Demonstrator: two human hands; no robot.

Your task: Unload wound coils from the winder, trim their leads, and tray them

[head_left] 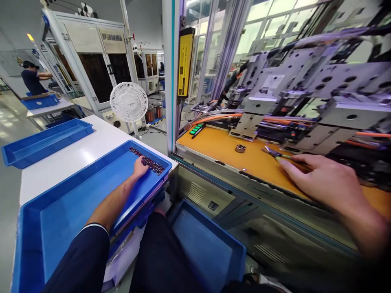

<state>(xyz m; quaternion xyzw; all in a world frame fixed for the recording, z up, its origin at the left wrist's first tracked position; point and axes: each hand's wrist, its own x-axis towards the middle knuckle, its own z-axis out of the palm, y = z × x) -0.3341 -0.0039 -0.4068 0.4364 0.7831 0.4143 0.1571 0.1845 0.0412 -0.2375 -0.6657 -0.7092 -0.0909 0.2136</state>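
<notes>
My left hand (pixel 140 167) reaches into the long blue tray (pixel 73 211) on the white table. Its fingers are curled down at a cluster of small round dark parts with coppery and pale dots (pixel 154 166) at the tray's far end. Whether one part is between the fingertips is hidden. My right hand (pixel 324 179) is closed around a pair of pliers (pixel 276 154), their jaws pointing left just above the orange work surface (pixel 210 142). To the left of the jaws, a single round coil-like part (pixel 240 149) sits on that surface, apart from the pliers.
Metal machine fixtures (pixel 256 110) with orange hoses crowd the back of the work surface. A green block (pixel 196 129) lies at its left corner. Another blue tray (pixel 207 240) is below, between table and machine. A white fan (pixel 128 101) stands behind the table; a person (pixel 33 79) works far left.
</notes>
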